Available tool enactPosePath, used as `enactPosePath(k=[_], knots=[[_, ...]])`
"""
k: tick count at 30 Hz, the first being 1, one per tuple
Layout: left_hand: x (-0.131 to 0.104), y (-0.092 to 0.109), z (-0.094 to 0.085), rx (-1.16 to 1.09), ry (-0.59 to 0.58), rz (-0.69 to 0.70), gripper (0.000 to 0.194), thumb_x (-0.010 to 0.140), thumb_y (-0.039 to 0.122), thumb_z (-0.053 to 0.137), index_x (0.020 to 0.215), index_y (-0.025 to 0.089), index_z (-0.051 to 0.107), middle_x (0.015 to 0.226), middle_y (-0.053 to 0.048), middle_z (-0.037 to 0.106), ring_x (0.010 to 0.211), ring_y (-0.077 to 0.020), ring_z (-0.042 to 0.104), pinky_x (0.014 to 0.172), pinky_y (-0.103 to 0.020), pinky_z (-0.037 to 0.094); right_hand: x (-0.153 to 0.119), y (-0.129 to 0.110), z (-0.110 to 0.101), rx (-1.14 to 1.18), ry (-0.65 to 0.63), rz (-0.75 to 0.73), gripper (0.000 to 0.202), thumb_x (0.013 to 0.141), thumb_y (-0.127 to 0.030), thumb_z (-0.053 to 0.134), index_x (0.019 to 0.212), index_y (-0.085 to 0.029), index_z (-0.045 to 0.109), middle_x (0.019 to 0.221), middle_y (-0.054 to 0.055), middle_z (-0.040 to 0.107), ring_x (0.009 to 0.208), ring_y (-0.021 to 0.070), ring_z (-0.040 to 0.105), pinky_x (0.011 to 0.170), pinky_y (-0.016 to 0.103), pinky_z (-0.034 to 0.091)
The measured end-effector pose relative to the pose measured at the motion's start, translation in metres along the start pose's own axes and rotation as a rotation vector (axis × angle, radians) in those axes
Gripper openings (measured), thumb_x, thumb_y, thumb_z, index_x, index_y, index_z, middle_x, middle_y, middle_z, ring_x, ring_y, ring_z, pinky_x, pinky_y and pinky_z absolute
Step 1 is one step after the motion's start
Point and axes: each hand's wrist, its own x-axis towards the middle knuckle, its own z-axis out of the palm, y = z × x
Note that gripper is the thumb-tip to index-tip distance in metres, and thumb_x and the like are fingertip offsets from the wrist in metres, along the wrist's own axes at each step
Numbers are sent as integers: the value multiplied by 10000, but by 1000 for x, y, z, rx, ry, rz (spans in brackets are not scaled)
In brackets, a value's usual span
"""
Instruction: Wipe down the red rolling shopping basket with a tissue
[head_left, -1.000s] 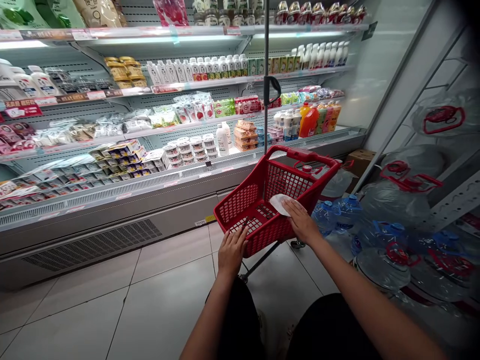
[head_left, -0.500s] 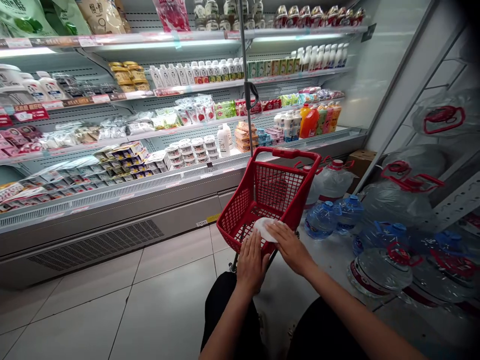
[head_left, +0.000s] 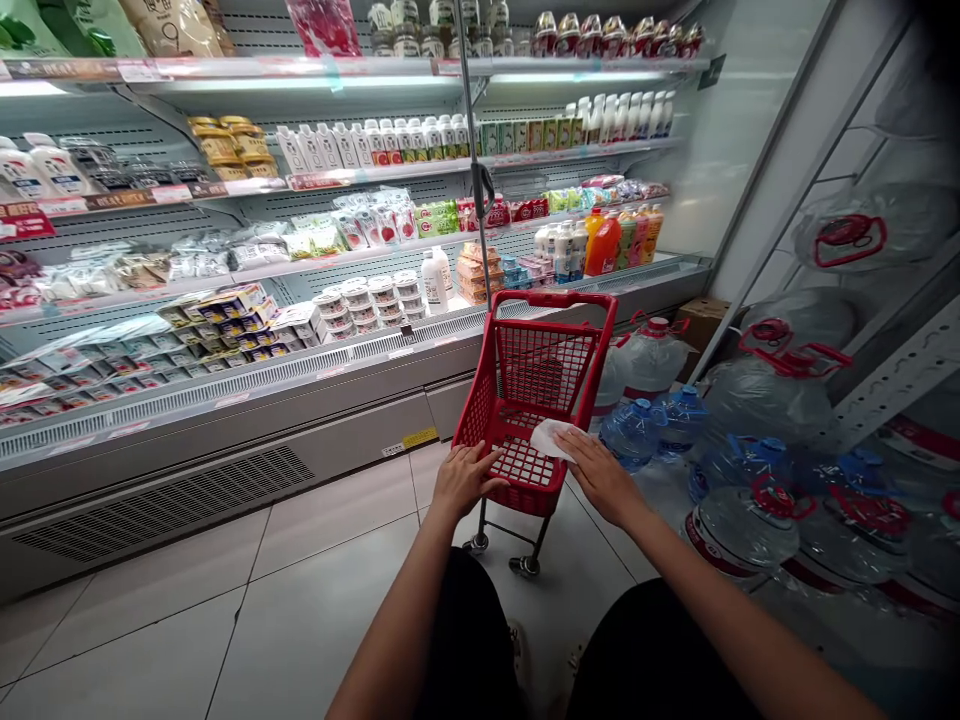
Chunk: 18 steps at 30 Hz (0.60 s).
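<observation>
A red shopping cart (head_left: 531, 412) with lattice sides stands on the floor in front of me. My left hand (head_left: 463, 480) rests at the near left corner of its rim, fingers spread, holding nothing loose. In my right hand (head_left: 596, 470) is a white cloth (head_left: 553, 438), pinned under the fingertips at the cart's right rim. Part of the cloth hangs over the inside of the basket.
A refrigerated display (head_left: 360, 365) with dairy goods and drinks runs behind the cart, its door edge and handle (head_left: 482, 187) upright near the middle. Large water bottles (head_left: 739, 530) and smaller blue ones (head_left: 634, 432) crowd the floor at right beside a metal rack.
My left hand has moved left, away from my right hand, onto the cart's corner. The cloth and right hand have shifted slightly right. The cart is turned a little, and the view has moved.
</observation>
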Motion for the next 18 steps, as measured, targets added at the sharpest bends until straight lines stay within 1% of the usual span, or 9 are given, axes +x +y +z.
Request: enactPosePath(k=[2,5,9,11,14,16,18], knots=[[5,12,5,-12,33,-21,603,928,699,573,1422,357,625,1425,-87,660,1246,-270,654,1125,-451,461,-10,-7,1,-13,27,14,575,1088,-302,290,1659,-317,219,1646,14,421,1545,208,336,1254,504,344],[11,32,9,-28,55,-76,610,916,709,580,1399,341,645,1420,-100,661,1240,-288,654,1119,-470,466,-31,-23,2,-29,58,51,606,1080,-274,295,1672,-301,163,1676,6,366,1558,213,304,1254,483,354],[13,68,12,-17,74,-152,665,920,705,578,1447,302,604,1418,-147,654,1222,-320,662,1097,-496,473,-55,-39,3,-60,97,103,641,1071,-252,312,1678,-306,113,1680,4,353,1556,232,312,1263,497,329],[11,88,13,-14,94,-173,700,942,670,581,1520,280,522,1429,-170,641,1228,-339,658,1084,-518,474,-61,-46,4,-78,111,113,661,1064,-249,327,1680,-307,92,1681,11,346,1551,244,325,1266,507,314],[6,117,13,-39,131,-186,773,983,516,596,1645,261,289,1494,-189,581,1272,-356,630,1076,-535,467,-62,-59,8,-86,111,105,704,1042,-209,345,1681,-292,62,1689,26,324,1552,248,322,1263,511,312],[2,129,10,-71,132,-167,867,965,385,613,1677,249,138,1575,-197,492,1292,-348,619,1074,-514,469,-62,-66,10,-78,109,91,739,1020,-168,351,1681,-279,39,1692,32,317,1555,244,313,1262,512,312],[-2,132,4,-101,97,-123,923,943,316,615,1682,248,65,1654,-190,370,1230,-319,664,1022,-456,514,-63,-70,11,-67,107,68,758,1005,-142,350,1680,-273,32,1689,32,326,1554,238,315,1262,508,310]])
